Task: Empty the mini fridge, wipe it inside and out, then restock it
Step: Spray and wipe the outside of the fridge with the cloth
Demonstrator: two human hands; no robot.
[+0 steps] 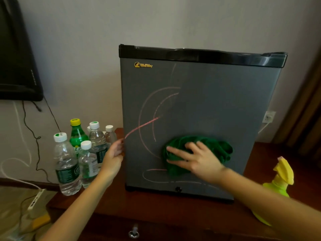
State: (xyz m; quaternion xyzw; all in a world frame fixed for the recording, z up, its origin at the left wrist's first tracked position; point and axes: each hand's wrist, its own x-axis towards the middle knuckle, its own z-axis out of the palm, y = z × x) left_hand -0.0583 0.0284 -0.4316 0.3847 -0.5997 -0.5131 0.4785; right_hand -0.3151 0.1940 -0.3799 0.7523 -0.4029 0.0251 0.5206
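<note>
On the dark brown wooden counter (156, 218) stands the grey mini fridge with a black top band (217, 101). Its door is closed and faces the camera. Pink chalk-like curved lines (144, 126) run over the left and lower parts of that door.

The person's right grip (199, 159) lies flat with fingers straight and spread. It clasps nothing and presses a bunched dark green cloth (215, 145) against the lower middle of the fridge door. The cloth sits under the palm and fingers and bulges out past them toward the fridge's right side.

The left grip (113, 153) is at the fridge's left edge, low down, with its fingers curled against that edge and holding it.

Just left of the fridge, clear plastic water bottles with white caps (66, 164) stand clustered on the counter, touching one another. A green plastic bottle with a yellow cap (77, 134) stands among them. Near the fridge's lower right corner stands a yellow-green plastic spray bottle (278, 183), partly hidden behind the right forearm.
</note>
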